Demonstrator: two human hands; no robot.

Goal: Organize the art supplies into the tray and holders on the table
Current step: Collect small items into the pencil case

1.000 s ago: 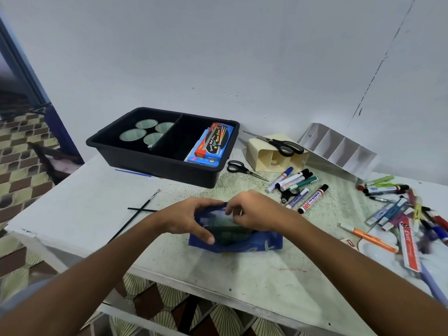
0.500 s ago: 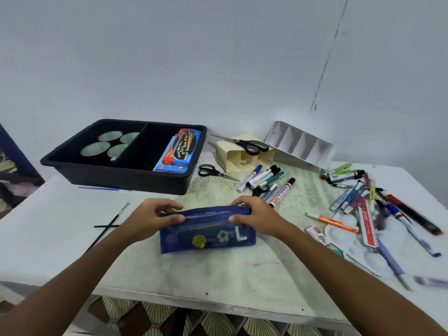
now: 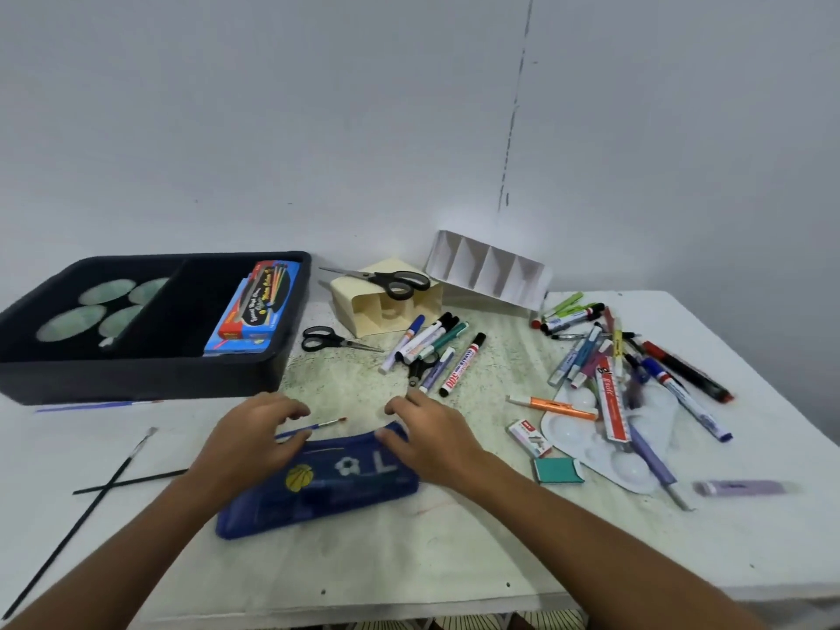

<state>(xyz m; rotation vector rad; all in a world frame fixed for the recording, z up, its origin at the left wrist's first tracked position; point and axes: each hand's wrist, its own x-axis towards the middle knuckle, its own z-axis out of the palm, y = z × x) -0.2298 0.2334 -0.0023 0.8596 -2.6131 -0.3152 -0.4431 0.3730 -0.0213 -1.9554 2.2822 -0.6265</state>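
Hands are seen low in the middle of the view, both forearms reaching forward over the table (image 3: 409, 561). The left hand (image 3: 247, 441) is laid over the left end of a blue pencil pouch (image 3: 318, 488), fingers bent loosely, and a thin paintbrush (image 3: 313, 428) lies just under the fingertips; whether anything is pinched in this grip cannot be told. The right hand (image 3: 432, 441) rests at the pouch's upper right corner, its fingers curved, and its hold is also unclear. The pouch lies flat near the front edge. A black tray (image 3: 150, 379) with a crayon box (image 3: 254, 309) is placed at the far left. A cream holder (image 3: 386, 306) with scissors (image 3: 386, 279) on top and a white divided holder (image 3: 491, 268) are placed by the grey wall. Markers (image 3: 454, 356) are scattered in the middle, and more pens lie over a white palette (image 3: 600, 452) at the right.
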